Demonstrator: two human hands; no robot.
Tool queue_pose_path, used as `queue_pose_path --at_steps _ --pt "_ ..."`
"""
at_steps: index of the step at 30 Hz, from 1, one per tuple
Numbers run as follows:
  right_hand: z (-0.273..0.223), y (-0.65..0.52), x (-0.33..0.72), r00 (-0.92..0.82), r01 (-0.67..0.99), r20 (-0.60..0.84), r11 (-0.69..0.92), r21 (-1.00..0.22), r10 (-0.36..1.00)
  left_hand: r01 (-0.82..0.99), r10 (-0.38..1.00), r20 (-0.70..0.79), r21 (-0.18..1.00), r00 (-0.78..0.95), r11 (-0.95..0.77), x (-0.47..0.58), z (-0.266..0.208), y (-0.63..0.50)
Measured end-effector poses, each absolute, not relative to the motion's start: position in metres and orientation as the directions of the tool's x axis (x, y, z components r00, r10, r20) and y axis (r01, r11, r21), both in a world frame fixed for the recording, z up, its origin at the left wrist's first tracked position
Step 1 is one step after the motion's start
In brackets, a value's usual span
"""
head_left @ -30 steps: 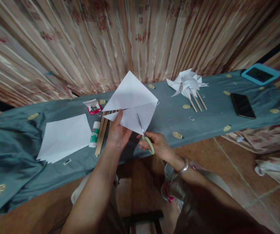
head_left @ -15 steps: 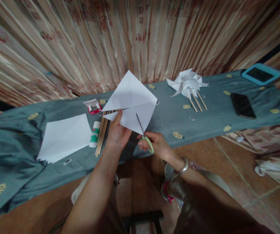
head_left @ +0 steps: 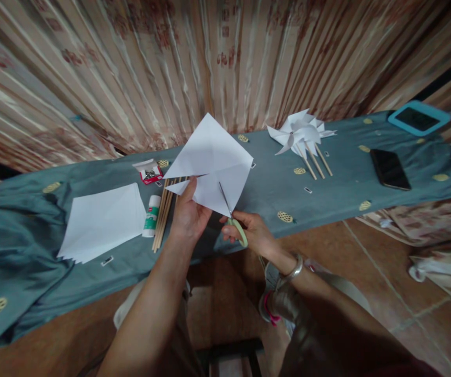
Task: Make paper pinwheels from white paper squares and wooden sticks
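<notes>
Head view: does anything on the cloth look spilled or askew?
Nothing looks spilled. The paper stack is slightly askew, its near edges fanned rather than flush, and the cloth is bunched in folds at picture left.

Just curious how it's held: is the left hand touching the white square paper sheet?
Touching: in the head view, the left hand holds the white square paper sheet, thumb lying on top.

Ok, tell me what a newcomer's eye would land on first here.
Probably the white paper square in the left hand at the centre, with green-handled scissors in the right hand at its lower corner. Next, the white pinwheels lying on the cloth to the right.
</notes>
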State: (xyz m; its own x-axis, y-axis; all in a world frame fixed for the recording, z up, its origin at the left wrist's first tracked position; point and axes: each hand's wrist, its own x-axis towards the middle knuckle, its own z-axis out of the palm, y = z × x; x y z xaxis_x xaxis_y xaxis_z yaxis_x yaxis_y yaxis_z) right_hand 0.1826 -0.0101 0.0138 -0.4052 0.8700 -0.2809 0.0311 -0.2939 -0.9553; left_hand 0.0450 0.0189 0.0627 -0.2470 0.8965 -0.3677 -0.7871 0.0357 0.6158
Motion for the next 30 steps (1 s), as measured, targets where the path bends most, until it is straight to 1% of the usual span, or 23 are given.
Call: queue_pose_path --at_steps 5,11,18,24,30 --pt "0.0141 -0.0096 0.1836 -0.432 0.031 -0.265 -0.279 -0.96 0.862 -0.793 0.889 -0.381 0.608 -0.253 0.035 0.045 0.063 0.019" --pt "0.0141 -0.009 0.1841 -0.421 0.011 -0.257 -0.278 -0.961 0.87 -0.802 0.894 -0.394 0.593 -0.215 0.069 0.0446 0.0586 0.0193" --pt "0.0112 -0.0084 0.1842 -0.413 0.04 -0.263 -0.271 -0.962 0.872 -0.797 0.897 -0.384 0.601 -0.219 0.063 0.0443 0.0601 0.0192" --pt "0.0114 -0.0091 0.1846 -0.418 0.03 -0.255 -0.267 -0.963 0.872 -0.79 0.896 -0.384 0.609 -0.221 0.066 0.0458 0.0627 0.0178" --pt "0.0118 -0.0082 0.1859 -0.418 0.016 -0.206 -0.219 -0.975 0.885 -0.802 0.895 -0.394 0.592 -0.207 0.076 0.0477 0.0591 0.0175"
